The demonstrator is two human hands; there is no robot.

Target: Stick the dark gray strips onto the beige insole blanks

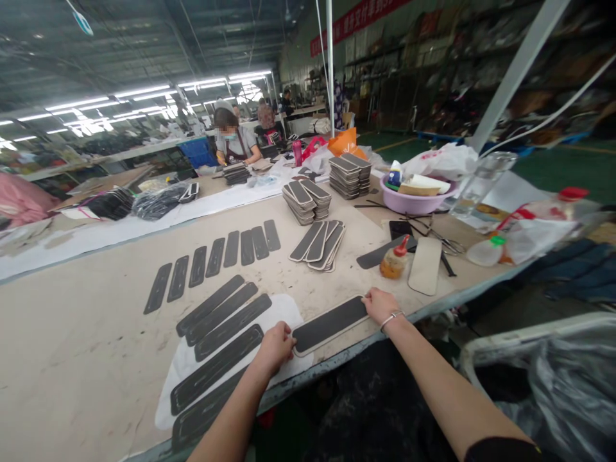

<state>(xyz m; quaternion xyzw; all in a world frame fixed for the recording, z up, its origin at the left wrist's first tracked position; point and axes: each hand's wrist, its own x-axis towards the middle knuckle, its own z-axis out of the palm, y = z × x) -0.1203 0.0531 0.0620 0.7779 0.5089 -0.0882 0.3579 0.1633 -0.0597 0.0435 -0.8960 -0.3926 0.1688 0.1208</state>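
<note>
Both bare forearms reach up from the bottom edge onto the table [72, 359], and between the two hands lies a black panel [330, 323]. It is long, round-cornered and pale-rimmed, and it lies flat and slightly askew right at the table's near edge. The left hand [275, 346] sits on the panel's left end, fingers bent and drawn together, their tips pressing on that end. The right hand [380, 305], with a thin bracelet [391, 317] at the wrist, closes its fingers on the panel's right end, thumb side toward the table edge.

Just left of the panel, a white sheet [283, 308] carries a row of long black strips [226, 327] laid side by side, the nearest almost touching the left hand. Beyond the panel and to its left, a second row of shorter black strips [216, 253] lies on the bare tabletop. Straight beyond the panel is a fanned pile of pieces [320, 244], and farther back stand neat stacks [308, 200].

Right of the panel and a little behind it stand a small red-capped bottle [394, 260] and a beige panel [426, 264], with a purple bowl [411, 202] behind those. Well beyond the panel, a co-worker [234, 141] sits at the far end of the table.
</note>
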